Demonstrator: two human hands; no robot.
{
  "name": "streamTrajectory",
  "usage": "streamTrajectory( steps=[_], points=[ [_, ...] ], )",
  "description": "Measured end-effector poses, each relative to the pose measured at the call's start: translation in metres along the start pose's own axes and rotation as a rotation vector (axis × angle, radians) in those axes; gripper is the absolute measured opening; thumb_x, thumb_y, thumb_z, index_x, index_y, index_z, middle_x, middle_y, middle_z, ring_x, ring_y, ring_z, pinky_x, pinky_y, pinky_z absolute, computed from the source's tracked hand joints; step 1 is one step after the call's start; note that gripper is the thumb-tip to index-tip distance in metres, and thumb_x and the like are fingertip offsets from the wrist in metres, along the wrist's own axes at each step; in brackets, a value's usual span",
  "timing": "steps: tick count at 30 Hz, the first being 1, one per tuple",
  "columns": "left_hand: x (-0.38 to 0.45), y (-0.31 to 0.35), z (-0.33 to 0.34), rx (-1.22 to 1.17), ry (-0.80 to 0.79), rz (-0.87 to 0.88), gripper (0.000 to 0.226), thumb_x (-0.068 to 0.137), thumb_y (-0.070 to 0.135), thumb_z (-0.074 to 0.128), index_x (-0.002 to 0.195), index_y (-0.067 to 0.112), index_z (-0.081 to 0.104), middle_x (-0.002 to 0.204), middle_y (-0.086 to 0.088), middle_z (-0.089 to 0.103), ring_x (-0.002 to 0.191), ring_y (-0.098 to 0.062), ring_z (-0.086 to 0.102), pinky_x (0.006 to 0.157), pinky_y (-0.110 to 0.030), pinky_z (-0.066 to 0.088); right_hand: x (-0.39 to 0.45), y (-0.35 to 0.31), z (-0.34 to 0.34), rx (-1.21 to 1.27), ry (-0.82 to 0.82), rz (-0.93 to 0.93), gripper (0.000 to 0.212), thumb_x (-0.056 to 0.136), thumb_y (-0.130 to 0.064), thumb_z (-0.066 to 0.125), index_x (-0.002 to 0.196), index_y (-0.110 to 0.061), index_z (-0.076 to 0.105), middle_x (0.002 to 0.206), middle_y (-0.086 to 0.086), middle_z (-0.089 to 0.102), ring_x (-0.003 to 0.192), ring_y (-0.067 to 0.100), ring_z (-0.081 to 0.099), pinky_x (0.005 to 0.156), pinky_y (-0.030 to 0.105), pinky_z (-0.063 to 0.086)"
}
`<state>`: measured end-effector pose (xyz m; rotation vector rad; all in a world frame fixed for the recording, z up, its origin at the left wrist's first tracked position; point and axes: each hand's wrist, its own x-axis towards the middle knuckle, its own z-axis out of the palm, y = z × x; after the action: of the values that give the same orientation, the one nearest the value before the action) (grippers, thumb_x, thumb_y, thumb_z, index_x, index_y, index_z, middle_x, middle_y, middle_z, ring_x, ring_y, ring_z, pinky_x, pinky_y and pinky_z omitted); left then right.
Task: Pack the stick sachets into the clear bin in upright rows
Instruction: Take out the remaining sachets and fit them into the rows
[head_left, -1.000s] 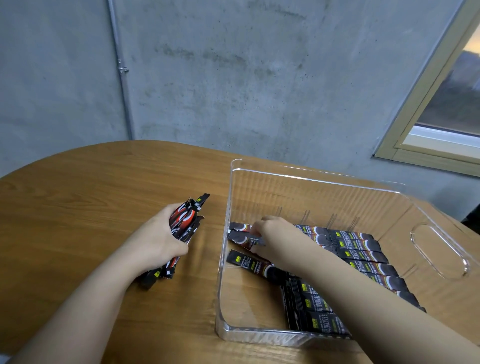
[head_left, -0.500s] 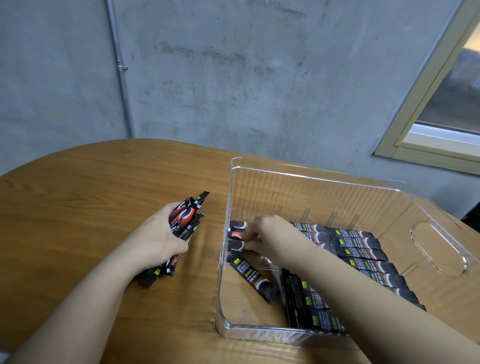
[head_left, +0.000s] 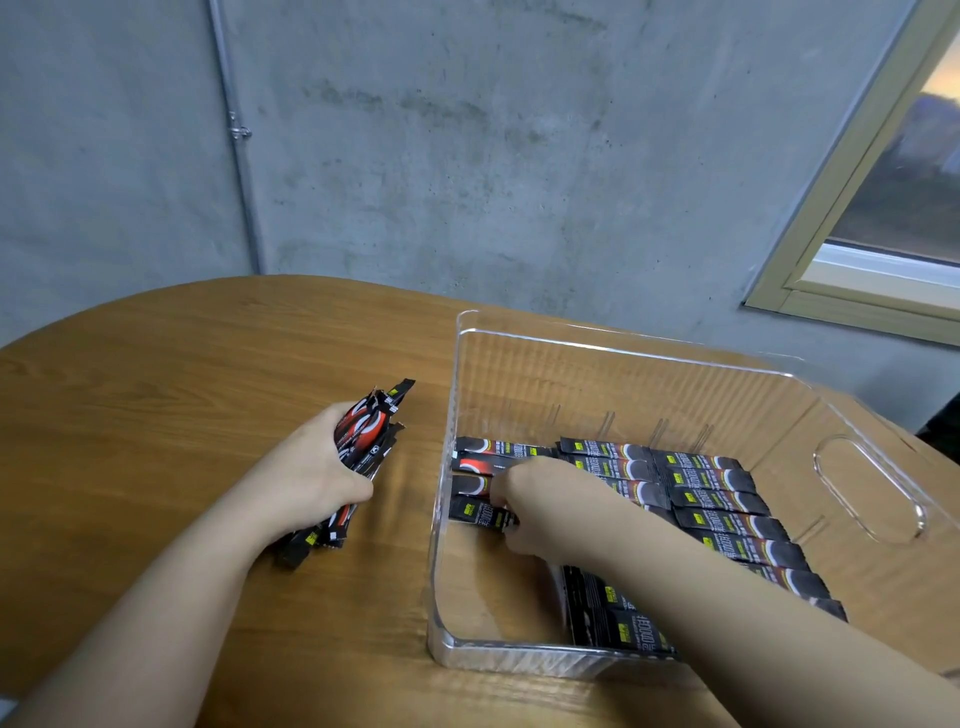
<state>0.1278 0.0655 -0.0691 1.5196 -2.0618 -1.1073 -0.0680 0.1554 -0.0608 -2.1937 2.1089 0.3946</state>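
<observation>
left hand (head_left: 317, 475) clutching a fat bundle of sachets (head_left: 366, 447) on the bench (head_left: 156, 405), right hand (head_left: 530, 499) inside the clear bin (head_left: 649, 660) pinching a sachet (head_left: 480, 514) in the left row

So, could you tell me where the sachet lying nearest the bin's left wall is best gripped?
Probably pinch the sachet across its narrow width near mid-length, coming from above: it lies flat on the clear bin floor, its left end against the wall, the right hand over its right end.
</observation>
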Motion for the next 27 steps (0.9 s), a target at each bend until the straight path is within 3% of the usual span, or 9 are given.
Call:
streamTrajectory(
  steps=[2,5,7,14,18,22,27],
  points=[
    [0.000,0.000,0.000,-0.004,-0.002,-0.001,0.070,0.073,0.002,0.067,0.131,0.031,0.041,0.088,0.003,0.064,0.071,-0.014,0.063,0.054,-0.025,0.042,0.004,0.002,0.004,0.003,0.028,0.004,0.005,0.080,-0.004,0.051,0.076,-0.008,0.051,0.081,0.008,0.050,0.080,0.031,0.050,0.050,0.027,0.032],
    [0.000,-0.001,0.000,-0.003,0.000,-0.001,0.070,0.072,0.002,0.067,0.131,0.031,0.042,0.089,0.002,0.064,0.068,-0.015,0.061,0.053,-0.025,0.040,0.008,0.005,0.009,0.041,0.088,0.008,0.026,0.082,-0.001,0.049,0.103,-0.007,0.062,0.105,0.010,0.059,0.097,0.032,0.056,0.068,0.032,0.047],
    [-0.001,-0.001,0.000,-0.004,-0.001,0.000,0.071,0.072,0.002,0.067,0.132,0.031,0.042,0.089,0.002,0.064,0.069,-0.015,0.061,0.053,-0.025,0.040,0.008,0.007,0.010,0.059,0.121,0.009,0.029,0.082,-0.001,0.049,0.106,-0.009,0.063,0.108,0.009,0.060,0.101,0.031,0.055,0.077,0.036,0.050],
    [0.001,-0.001,0.000,0.008,0.001,-0.006,0.069,0.073,0.003,0.066,0.130,0.031,0.042,0.087,0.002,0.065,0.071,-0.018,0.064,0.056,-0.025,0.044,0.007,0.014,0.007,0.171,0.143,0.035,0.032,0.088,-0.015,0.055,0.120,-0.010,0.059,0.116,0.008,0.051,0.112,0.027,0.047,0.093,0.037,0.043],
    [0.002,-0.002,0.000,0.004,-0.007,-0.004,0.071,0.073,0.004,0.067,0.133,0.030,0.041,0.089,0.001,0.066,0.070,-0.019,0.064,0.055,-0.025,0.043,0.007,0.010,0.011,0.160,0.061,0.023,0.030,0.088,-0.013,0.054,0.117,-0.009,0.062,0.116,0.010,0.053,0.109,0.028,0.051,0.092,0.036,0.044],
    [0.003,-0.002,0.000,0.003,-0.007,-0.001,0.071,0.073,0.004,0.067,0.134,0.030,0.041,0.089,0.001,0.065,0.071,-0.019,0.064,0.055,-0.025,0.042,0.006,0.010,0.006,0.183,0.106,0.027,0.030,0.086,-0.009,0.054,0.114,-0.011,0.064,0.112,0.010,0.054,0.107,0.028,0.051,0.089,0.035,0.044],
    [0.004,-0.005,0.000,0.007,-0.001,0.000,0.069,0.072,0.004,0.067,0.131,0.030,0.043,0.089,0.002,0.065,0.074,-0.019,0.065,0.058,-0.025,0.044,0.009,0.011,0.002,0.155,0.098,0.029,0.038,0.097,-0.016,0.045,0.134,-0.010,0.049,0.136,0.007,0.043,0.123,0.026,0.039,0.103,0.035,0.035]
  ],
)
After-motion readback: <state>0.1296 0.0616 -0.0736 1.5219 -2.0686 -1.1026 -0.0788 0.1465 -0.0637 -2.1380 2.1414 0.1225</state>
